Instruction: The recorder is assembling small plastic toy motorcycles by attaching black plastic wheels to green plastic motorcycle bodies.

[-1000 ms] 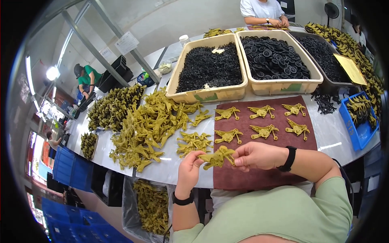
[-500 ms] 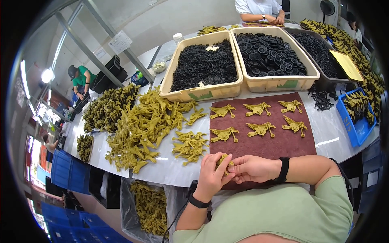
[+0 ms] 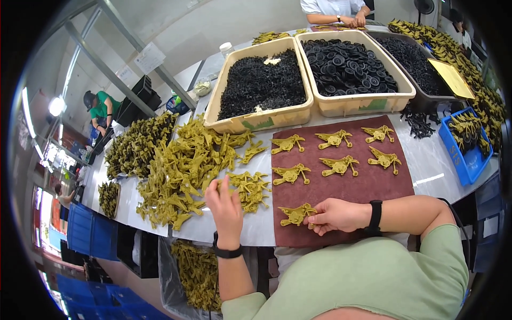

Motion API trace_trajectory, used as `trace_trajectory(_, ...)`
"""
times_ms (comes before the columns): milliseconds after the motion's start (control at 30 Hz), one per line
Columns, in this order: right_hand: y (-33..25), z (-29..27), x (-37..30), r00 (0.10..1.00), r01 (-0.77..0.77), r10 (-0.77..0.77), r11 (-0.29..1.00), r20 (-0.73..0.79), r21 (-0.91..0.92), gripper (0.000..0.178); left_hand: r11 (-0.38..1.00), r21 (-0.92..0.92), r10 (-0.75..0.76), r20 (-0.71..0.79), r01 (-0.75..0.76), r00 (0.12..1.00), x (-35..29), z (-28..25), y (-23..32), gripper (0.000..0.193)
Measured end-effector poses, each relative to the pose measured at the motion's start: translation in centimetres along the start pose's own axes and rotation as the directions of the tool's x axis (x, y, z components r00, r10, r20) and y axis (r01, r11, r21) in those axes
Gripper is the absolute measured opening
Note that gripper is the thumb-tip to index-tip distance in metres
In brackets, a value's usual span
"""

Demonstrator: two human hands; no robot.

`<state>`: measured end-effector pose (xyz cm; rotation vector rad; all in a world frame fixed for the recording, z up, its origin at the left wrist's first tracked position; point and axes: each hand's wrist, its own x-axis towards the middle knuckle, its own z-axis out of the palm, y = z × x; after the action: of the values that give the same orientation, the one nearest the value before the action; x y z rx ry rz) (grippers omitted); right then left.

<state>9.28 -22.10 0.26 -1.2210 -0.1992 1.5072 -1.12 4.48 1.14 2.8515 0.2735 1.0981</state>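
An olive-yellow plastic part [image 3: 294, 215] lies on the front left of the maroon mat [image 3: 368, 213]. My right hand [image 3: 337, 215] pinches its right end between thumb and fingers. Above it on the mat, several parts of the same shape, such as a middle one [image 3: 339, 166], are laid out in two rows. To the left, my left hand [image 3: 225, 209] is over the edge of the loose olive-yellow parts, beside a small heap [image 3: 249, 191]. Its fingers are stretched out and apart, and nothing shows in its grasp, though the fingertips partly blend with the parts behind.
Beyond the mat stand a cream tub [image 3: 213, 120] of small black pieces and another tub [image 3: 368, 101] of black wheels. A blue basket [image 3: 457, 160] is at the right, a large olive-yellow pile [image 3: 181, 165] at the left. Co-workers are at the far edge and left.
My hands have separated. The right has set the part down on the mat, still pinching it, while the left has moved left to the loose parts. The view has shifted slightly.
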Motion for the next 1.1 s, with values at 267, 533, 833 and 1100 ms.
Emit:
trace_trajectory(267, -1.1, 1.9, 0.4, 0.978, -0.009, -0.129, 0.756, -0.163, -0.655, 0.037, 0.991, 0.087, -0.129, 0.354, 0.105, 0.926, -2.5, 4.4, -2.7, 0.05)
trace_trajectory(533, -0.9, 1.6, -0.5, 0.939, 0.043, -0.345, 0.119, -0.001, -0.992, 0.057, 0.98, -0.099, -0.144, 0.223, 0.17, 0.964, 1.1, 2.3, -4.6, 0.042)
trace_trajectory(833, -1.6, 1.4, -2.8, 0.892, 0.095, -0.451, 0.109, 0.036, -0.989, 0.057, 0.88, 0.391, -0.287, -0.017, 0.27, 0.958, 5.3, 2.0, -10.9, 0.036)
trace_trajectory(1100, -0.9, 0.7, -2.4, 0.829, 0.152, -0.553, 0.09, 0.078, -0.984, 0.039, 0.933, 0.335, -0.118, -0.053, 0.129, 0.992, 7.2, 3.8, -13.7, 0.031)
